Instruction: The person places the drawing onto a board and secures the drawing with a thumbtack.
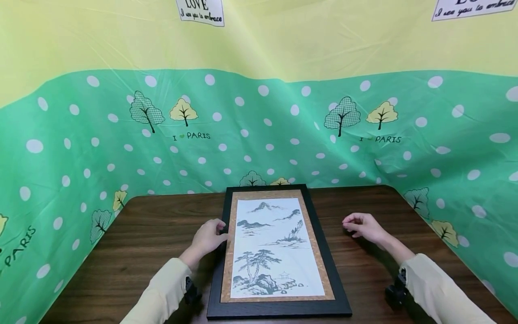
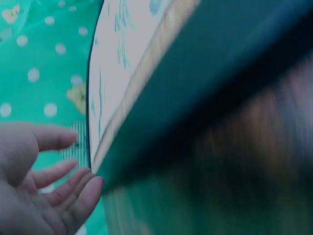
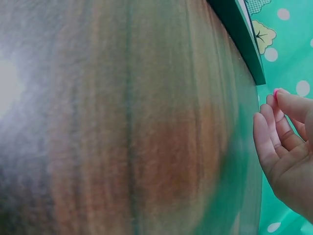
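A black-framed ink landscape painting [image 1: 278, 252] lay flat on the dark wooden table [image 1: 154, 234], its long side running from the near edge toward the far edge, roughly at the table's centre. The person's left hand [image 1: 208, 237] rested at the frame's left edge about halfway along, fingertips touching the black moulding; in the left wrist view the fingers [image 2: 73, 188] were straight and loosely spread beside the frame's edge, not curled round it. The right hand [image 1: 362, 226] hovered over bare wood to the right of the frame, clearly apart from it, its fingers loosely bent, with the thumb and forefinger close together; whether they pinched anything small could not be told from the blurred right wrist view. Cream sleeves [image 1: 439, 288] covered both forearms. A green, dotted cloth with trees and the words "I PARIS" [image 1: 192, 136] lined the walls around the table, yellow above.

Judged from this, the work had barely begun: the picture sat squarely on the table, unlifted, with only one hand in contact. Taking hold with both hands appeared to be what was left.
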`<state>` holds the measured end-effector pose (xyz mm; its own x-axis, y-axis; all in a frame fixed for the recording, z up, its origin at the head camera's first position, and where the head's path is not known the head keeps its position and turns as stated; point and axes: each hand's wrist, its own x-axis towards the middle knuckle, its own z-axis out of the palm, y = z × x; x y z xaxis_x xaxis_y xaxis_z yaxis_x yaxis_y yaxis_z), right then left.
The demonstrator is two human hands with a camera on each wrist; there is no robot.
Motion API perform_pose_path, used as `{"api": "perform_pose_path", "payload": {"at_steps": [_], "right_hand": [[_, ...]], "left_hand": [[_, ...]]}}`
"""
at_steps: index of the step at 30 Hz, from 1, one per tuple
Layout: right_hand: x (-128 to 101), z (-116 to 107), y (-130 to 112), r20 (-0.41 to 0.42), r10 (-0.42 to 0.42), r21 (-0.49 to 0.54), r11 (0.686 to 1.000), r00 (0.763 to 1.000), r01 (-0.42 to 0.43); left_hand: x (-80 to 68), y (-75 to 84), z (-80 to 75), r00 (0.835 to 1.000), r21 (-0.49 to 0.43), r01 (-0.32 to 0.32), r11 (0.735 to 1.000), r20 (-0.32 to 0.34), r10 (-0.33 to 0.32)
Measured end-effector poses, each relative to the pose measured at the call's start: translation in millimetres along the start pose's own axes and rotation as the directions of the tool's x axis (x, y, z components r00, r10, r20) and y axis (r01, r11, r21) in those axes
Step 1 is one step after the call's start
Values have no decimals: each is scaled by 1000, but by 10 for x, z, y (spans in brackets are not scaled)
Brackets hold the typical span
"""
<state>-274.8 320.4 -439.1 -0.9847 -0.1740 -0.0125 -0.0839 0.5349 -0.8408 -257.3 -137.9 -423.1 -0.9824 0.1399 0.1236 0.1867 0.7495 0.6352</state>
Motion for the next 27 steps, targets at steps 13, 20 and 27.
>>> {"api": "perform_pose_path", "payload": {"at_steps": [13, 20, 27], "right_hand": [[62, -7, -153, 37, -39, 10, 999, 999, 39], [191, 49, -288, 43, -66, -25, 997, 997, 67], [396, 81, -549, 60, -115, -86, 989, 991, 120]], "left_hand": [[-11, -406, -71, 985, -104, -60, 993, 155, 76], [-43, -439, -71, 983, -154, -48, 987, 168, 73], [-40, -419, -77, 983, -142, -22, 990, 179, 47]]}}
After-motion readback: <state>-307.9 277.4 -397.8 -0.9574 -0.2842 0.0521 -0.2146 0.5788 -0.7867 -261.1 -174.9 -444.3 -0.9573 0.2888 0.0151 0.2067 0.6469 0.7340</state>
